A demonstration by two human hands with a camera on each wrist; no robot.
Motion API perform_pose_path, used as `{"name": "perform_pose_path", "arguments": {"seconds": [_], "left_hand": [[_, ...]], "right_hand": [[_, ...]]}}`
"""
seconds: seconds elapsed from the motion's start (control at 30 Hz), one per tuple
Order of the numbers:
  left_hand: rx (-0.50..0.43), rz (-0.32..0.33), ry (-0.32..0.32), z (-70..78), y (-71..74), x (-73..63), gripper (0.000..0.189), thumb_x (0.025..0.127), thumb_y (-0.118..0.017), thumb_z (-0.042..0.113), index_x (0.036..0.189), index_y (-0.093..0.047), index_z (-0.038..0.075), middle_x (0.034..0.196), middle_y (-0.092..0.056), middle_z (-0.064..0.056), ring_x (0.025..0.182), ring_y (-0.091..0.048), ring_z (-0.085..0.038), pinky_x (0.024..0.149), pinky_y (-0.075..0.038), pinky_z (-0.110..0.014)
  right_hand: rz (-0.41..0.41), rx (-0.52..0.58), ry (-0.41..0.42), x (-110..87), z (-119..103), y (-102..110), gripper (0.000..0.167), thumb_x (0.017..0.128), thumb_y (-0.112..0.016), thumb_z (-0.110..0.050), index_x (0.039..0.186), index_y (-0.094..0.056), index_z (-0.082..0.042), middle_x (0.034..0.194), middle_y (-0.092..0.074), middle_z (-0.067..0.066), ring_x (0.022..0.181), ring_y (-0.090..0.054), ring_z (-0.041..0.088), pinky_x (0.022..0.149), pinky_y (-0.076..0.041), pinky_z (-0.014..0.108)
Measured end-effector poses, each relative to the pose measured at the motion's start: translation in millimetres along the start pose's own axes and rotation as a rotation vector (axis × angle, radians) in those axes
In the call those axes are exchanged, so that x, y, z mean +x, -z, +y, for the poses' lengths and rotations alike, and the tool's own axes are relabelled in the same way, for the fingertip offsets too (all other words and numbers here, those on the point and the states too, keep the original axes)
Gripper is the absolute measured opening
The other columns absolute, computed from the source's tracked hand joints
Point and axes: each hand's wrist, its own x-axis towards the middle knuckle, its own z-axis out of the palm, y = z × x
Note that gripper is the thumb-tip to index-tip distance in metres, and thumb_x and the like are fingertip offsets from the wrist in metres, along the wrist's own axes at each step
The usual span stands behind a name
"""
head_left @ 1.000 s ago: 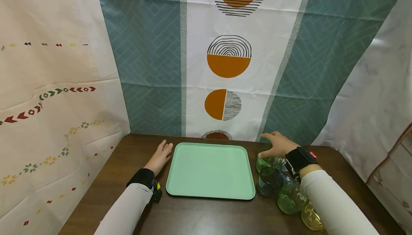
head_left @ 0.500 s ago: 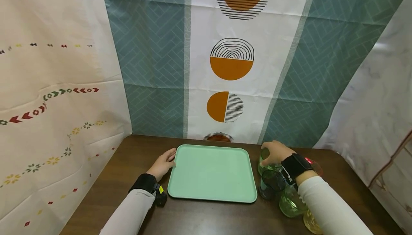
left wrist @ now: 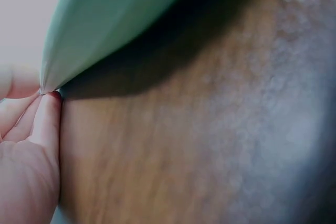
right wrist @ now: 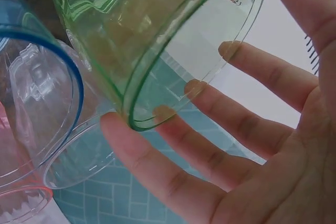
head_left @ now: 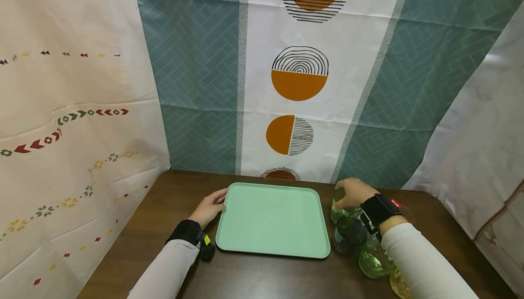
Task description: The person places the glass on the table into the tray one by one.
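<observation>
A pale green tray (head_left: 272,219) lies on the brown table. My left hand (head_left: 209,208) is at its left edge; in the left wrist view, thumb and fingers (left wrist: 47,116) pinch the tray's rim. To the tray's right, my right hand (head_left: 355,193) grips a clear green glass (right wrist: 94,40) from above. Its fingers (right wrist: 231,116) spread along the far side of the rim, and the thumb reaches the opposite side. That glass stands at the back of a group of glasses, partly hidden by the hand in the head view.
A dark bluish glass (head_left: 349,235), another green glass (head_left: 373,260) and a yellow glass (head_left: 399,285) stand nearer, partly under the right forearm. The right wrist view adds a clear glass (right wrist: 79,153) and a red-rimmed one (right wrist: 26,205). A patterned curtain (head_left: 200,139) hangs behind the table.
My left hand has moved right onto the tray's edge and pinches it. My right hand has come down over the back green glass, closing its fingers around the rim.
</observation>
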Motion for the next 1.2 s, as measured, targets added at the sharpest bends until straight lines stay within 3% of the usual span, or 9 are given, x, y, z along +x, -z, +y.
{"name": "perform_pose_path", "arguments": {"seconds": [0.43, 0.77, 0.93, 1.2], "left_hand": [[0.023, 0.037, 0.018, -3.4, -1.4, 3.4, 0.06, 0.097, -0.052, -0.009, 0.154, -0.036, -0.006, 0.154, -0.04, -0.03, 0.144, -0.038, -0.042, 0.11, -0.044, -0.052], [0.035, 0.05, 0.018, -0.3, 0.0, 4.1, 0.06, 0.095, -0.055, -0.008, 0.153, -0.038, -0.006, 0.152, -0.044, -0.028, 0.142, -0.041, -0.04, 0.108, -0.046, -0.049], [0.032, 0.046, 0.013, 1.3, 0.5, 3.7, 0.06, 0.095, -0.056, -0.007, 0.152, -0.04, -0.007, 0.151, -0.045, -0.029, 0.141, -0.042, -0.04, 0.107, -0.047, -0.049], [0.035, 0.064, 0.015, -5.3, 0.6, 6.3, 0.06, 0.094, -0.056, -0.007, 0.152, -0.041, -0.006, 0.15, -0.046, -0.028, 0.142, -0.042, -0.039, 0.108, -0.046, -0.048]], "right_hand": [[0.04, -0.028, -0.003, 8.0, 1, -2, 0.064, 0.084, -0.083, -0.039, 0.128, -0.067, 0.004, 0.129, -0.062, 0.03, 0.118, -0.057, 0.051, 0.091, -0.052, 0.061], [0.133, -0.103, 0.008, 16.0, -10, 8, 0.058, 0.087, -0.078, -0.048, 0.125, -0.073, -0.004, 0.123, -0.069, 0.021, 0.106, -0.066, 0.04, 0.072, -0.058, 0.05], [0.162, -0.102, 0.018, 20.5, -19, 19, 0.057, 0.089, -0.075, -0.047, 0.126, -0.072, -0.004, 0.125, -0.068, 0.022, 0.11, -0.064, 0.043, 0.076, -0.058, 0.053], [0.198, -0.136, 0.029, 27.9, -40, 26, 0.054, 0.089, -0.075, -0.046, 0.123, -0.074, -0.003, 0.121, -0.071, 0.02, 0.104, -0.067, 0.04, 0.077, -0.058, 0.052]]}}
